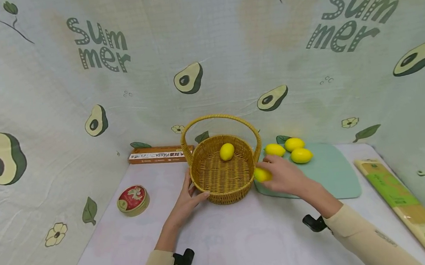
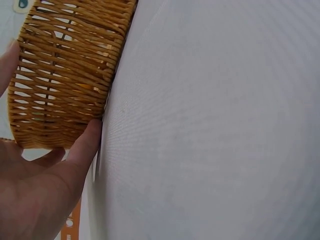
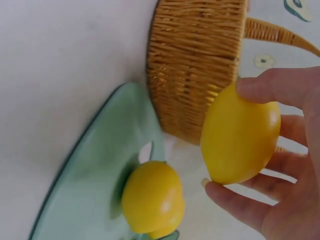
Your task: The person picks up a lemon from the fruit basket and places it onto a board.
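Note:
A round wicker basket (image 1: 225, 197) with a tall arched handle stands on the table with one lemon (image 1: 227, 151) inside. My left hand (image 1: 184, 203) holds its left side, the thumb near the front rim and the other fingers around the outer wall. My right hand (image 1: 283, 174) grips another lemon (image 3: 241, 135) between thumb and fingers, raised just outside the basket's right wall. Behind that hand, three lemons lie on the far part of a pale green cutting board (image 1: 336, 176): one lemon (image 1: 275, 150) at left, another (image 1: 294, 143) at back, a third (image 1: 301, 155) in front.
A red-lidded round tin (image 1: 133, 200) sits left of the basket. At the back left lies a long pasta box (image 1: 157, 155). A long pack of noodles (image 1: 407, 203) lies along the right edge. Printed cloth (image 1: 218, 29) hangs behind and at both sides.

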`<action>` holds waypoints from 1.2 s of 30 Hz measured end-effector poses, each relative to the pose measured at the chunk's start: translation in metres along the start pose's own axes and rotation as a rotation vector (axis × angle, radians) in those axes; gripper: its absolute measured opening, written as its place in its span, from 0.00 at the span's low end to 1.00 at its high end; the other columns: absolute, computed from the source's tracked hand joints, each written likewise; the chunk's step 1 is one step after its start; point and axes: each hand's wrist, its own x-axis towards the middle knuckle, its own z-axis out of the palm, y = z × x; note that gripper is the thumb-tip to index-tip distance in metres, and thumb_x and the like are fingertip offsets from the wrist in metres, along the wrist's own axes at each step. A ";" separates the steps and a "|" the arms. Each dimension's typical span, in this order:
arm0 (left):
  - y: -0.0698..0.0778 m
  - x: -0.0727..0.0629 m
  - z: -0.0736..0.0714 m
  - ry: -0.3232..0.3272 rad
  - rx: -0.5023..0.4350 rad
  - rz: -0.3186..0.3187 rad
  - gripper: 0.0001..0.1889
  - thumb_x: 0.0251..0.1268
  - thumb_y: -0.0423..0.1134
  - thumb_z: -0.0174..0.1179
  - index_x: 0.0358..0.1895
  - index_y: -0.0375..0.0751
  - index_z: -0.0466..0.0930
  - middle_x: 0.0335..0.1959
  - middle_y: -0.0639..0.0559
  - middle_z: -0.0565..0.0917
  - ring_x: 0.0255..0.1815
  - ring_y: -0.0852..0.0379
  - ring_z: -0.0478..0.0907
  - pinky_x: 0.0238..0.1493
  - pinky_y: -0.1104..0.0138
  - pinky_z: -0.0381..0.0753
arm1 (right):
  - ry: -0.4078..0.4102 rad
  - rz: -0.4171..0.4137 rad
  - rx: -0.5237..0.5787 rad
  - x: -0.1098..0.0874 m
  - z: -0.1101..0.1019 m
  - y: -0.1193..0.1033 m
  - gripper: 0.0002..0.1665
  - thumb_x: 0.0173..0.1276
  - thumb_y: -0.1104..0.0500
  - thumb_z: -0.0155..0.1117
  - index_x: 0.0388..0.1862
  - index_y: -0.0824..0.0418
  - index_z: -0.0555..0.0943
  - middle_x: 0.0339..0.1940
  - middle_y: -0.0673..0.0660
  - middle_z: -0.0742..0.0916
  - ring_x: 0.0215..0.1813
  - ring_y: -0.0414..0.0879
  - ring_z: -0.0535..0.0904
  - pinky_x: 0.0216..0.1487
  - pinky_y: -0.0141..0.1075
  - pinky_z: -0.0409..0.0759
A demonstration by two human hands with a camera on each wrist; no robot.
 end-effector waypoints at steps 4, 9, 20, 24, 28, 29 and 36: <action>-0.001 0.000 -0.001 -0.006 0.002 0.006 0.57 0.61 0.47 0.70 0.76 0.81 0.31 0.82 0.53 0.42 0.81 0.36 0.47 0.75 0.41 0.58 | -0.013 0.037 0.010 -0.007 0.004 0.008 0.27 0.57 0.55 0.71 0.57 0.58 0.83 0.48 0.56 0.84 0.42 0.47 0.78 0.41 0.39 0.77; -0.001 0.001 -0.001 -0.002 0.002 -0.002 0.57 0.60 0.47 0.70 0.76 0.81 0.31 0.82 0.52 0.41 0.81 0.35 0.47 0.75 0.40 0.58 | -0.045 0.119 0.011 -0.016 0.011 0.018 0.26 0.58 0.53 0.70 0.57 0.57 0.83 0.47 0.57 0.84 0.40 0.46 0.76 0.39 0.38 0.75; 0.001 0.001 0.000 -0.001 0.004 -0.014 0.57 0.60 0.46 0.71 0.75 0.84 0.32 0.83 0.54 0.41 0.81 0.36 0.47 0.74 0.42 0.62 | -0.085 0.193 -0.028 -0.030 0.029 0.037 0.30 0.59 0.51 0.71 0.58 0.63 0.80 0.52 0.63 0.84 0.45 0.53 0.80 0.46 0.50 0.81; 0.001 0.001 0.000 -0.002 0.007 -0.012 0.56 0.61 0.45 0.70 0.75 0.83 0.31 0.83 0.53 0.41 0.81 0.36 0.47 0.73 0.42 0.63 | -0.073 0.211 -0.036 -0.031 0.033 0.040 0.30 0.58 0.51 0.73 0.57 0.63 0.80 0.51 0.63 0.84 0.44 0.53 0.80 0.45 0.51 0.81; -0.001 0.001 0.000 -0.009 0.004 -0.013 0.56 0.62 0.46 0.69 0.76 0.82 0.31 0.83 0.53 0.40 0.81 0.36 0.47 0.73 0.42 0.63 | -0.054 0.211 -0.042 -0.032 0.033 0.041 0.30 0.57 0.49 0.75 0.55 0.62 0.81 0.48 0.61 0.84 0.40 0.51 0.79 0.41 0.49 0.81; -0.001 0.001 -0.001 -0.010 0.003 -0.013 0.56 0.62 0.46 0.69 0.76 0.82 0.31 0.83 0.53 0.40 0.81 0.36 0.47 0.73 0.42 0.63 | -0.051 0.209 -0.043 -0.032 0.033 0.041 0.30 0.57 0.48 0.76 0.54 0.62 0.81 0.48 0.61 0.84 0.40 0.50 0.79 0.39 0.48 0.81; 0.000 0.000 0.000 0.001 0.011 -0.021 0.56 0.61 0.46 0.70 0.75 0.82 0.31 0.83 0.52 0.40 0.81 0.36 0.47 0.73 0.43 0.64 | -0.051 0.205 -0.075 -0.032 0.020 0.036 0.33 0.59 0.45 0.74 0.58 0.61 0.81 0.53 0.62 0.84 0.44 0.54 0.82 0.40 0.50 0.83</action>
